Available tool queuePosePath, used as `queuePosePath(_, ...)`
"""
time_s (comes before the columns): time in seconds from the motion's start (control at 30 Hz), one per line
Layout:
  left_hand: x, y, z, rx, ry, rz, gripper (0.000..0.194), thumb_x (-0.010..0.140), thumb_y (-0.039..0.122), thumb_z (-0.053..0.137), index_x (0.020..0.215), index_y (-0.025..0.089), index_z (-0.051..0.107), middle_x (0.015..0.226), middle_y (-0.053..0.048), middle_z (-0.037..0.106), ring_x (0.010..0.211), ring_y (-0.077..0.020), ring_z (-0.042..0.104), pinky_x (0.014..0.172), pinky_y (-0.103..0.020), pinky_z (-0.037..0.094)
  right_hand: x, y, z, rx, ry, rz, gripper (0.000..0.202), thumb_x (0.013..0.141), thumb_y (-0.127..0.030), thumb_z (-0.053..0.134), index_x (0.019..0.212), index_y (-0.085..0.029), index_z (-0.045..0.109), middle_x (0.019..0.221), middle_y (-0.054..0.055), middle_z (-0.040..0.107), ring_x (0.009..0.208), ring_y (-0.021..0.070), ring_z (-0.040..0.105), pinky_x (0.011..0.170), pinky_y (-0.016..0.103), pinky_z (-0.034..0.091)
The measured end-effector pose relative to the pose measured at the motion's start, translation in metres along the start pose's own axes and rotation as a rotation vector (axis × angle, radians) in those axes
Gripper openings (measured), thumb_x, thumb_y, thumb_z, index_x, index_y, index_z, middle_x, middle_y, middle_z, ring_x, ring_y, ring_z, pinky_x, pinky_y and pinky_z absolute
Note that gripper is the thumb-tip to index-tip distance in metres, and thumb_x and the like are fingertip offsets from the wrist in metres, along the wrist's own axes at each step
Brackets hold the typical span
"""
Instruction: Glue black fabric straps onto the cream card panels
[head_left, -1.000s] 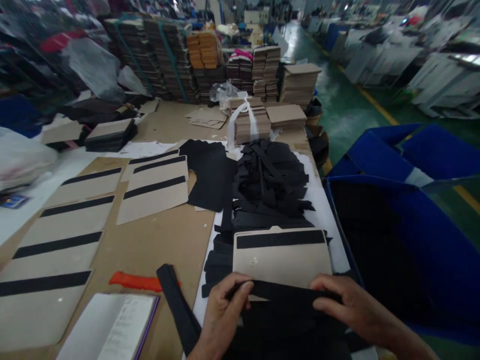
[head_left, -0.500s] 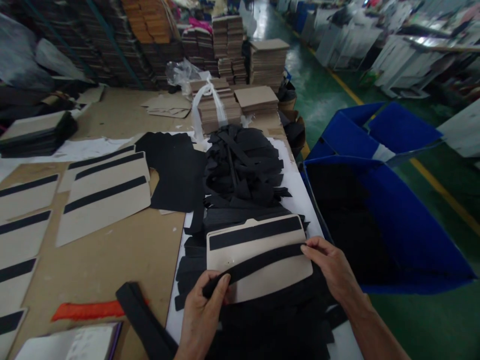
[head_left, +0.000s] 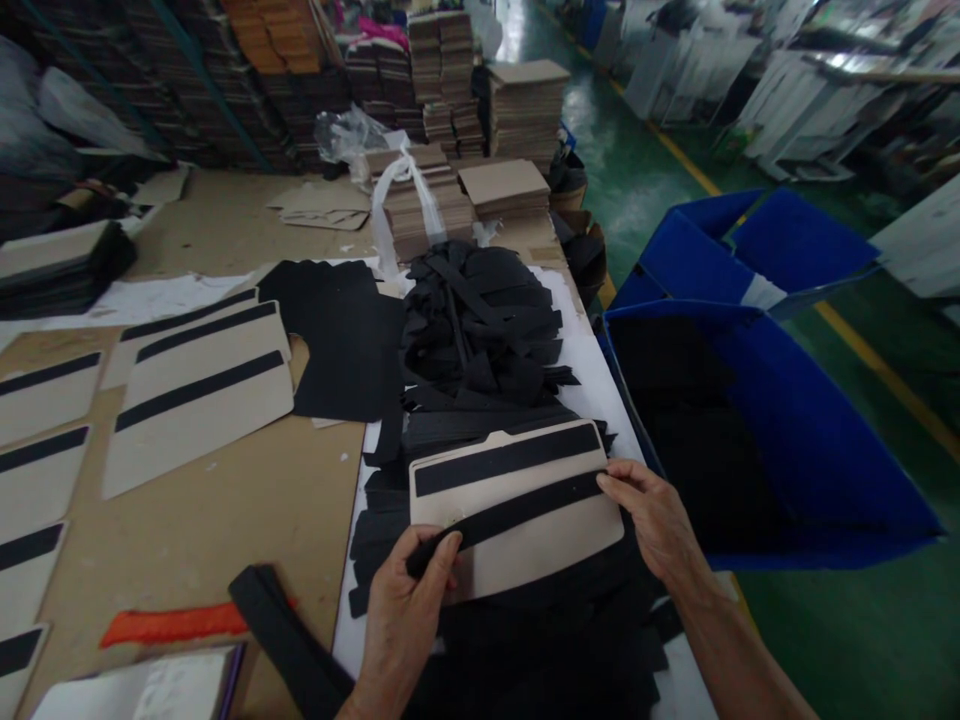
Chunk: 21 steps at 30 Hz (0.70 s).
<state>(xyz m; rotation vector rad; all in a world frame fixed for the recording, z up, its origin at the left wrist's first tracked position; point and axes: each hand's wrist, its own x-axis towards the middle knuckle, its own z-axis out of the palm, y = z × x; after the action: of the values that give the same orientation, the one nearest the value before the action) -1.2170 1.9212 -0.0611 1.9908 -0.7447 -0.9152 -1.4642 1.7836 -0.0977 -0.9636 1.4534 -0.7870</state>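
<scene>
A black strip (head_left: 517, 508) is stretched between my two hands over a beige panel (head_left: 525, 558). My left hand (head_left: 409, 610) pinches the strip's left end near the panel's lower left. At the panel's right edge, my right hand (head_left: 652, 515) holds the other end between thumb and fingers. Another panel (head_left: 414, 474) with a black band along its upper part shows just behind. Under the panels lie many black strips (head_left: 540, 650), and a tangled heap of black pieces (head_left: 480, 320) rises beyond them.
Beige panels with black bands (head_left: 202, 425) lie on the table at left. An orange strip (head_left: 172, 622), folded black strips (head_left: 289, 640) and an open book (head_left: 142, 685) are at lower left. A blue bin (head_left: 832, 450) stands at right, cardboard stacks (head_left: 529, 110) behind.
The strip has come slightly up and nearer the banded part of the panel, with both hands still holding its ends. The whole view has shifted a little.
</scene>
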Motion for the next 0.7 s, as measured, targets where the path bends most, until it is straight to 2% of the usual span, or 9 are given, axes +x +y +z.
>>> queuePosePath(0.37,0.003,-0.001,0.0,0.077,0.002,0.004,0.044,0.078,0.065,0.063,0.081,0.02,0.063,0.054,0.003,0.06,0.052,-0.0151,0.055,0.052,-0.023,0.042,-0.001,-0.004,0.006,0.07,0.065,0.027,0.032,0.057,-0.042,0.082,0.073,-0.02,0.064,0.072,-0.001,0.064,0.068,0.0178,0.057,0.063,0.029,0.046)
queuePosePath(0.6,0.005,-0.001,0.002,0.04,0.017,-0.017,0.043,0.078,0.064,0.064,0.08,0.02,0.061,0.052,0.004,0.058,0.05,-0.0142,0.054,0.048,-0.022,0.041,0.0,0.001,0.009,0.034,0.123,0.007,0.03,0.057,-0.042,0.081,0.072,-0.022,0.064,0.072,0.0,0.067,0.067,0.0199,0.06,0.063,0.032,0.048)
queuePosePath(0.7,0.001,-0.005,0.001,0.032,0.013,0.01,0.037,0.083,0.058,0.062,0.082,0.02,0.06,0.052,0.004,0.057,0.05,-0.0138,0.054,0.049,-0.021,0.041,0.0,0.006,0.009,0.014,0.14,-0.008,0.031,0.059,-0.044,0.08,0.074,-0.022,0.064,0.076,0.002,0.069,0.07,0.0216,0.063,0.064,0.032,0.049)
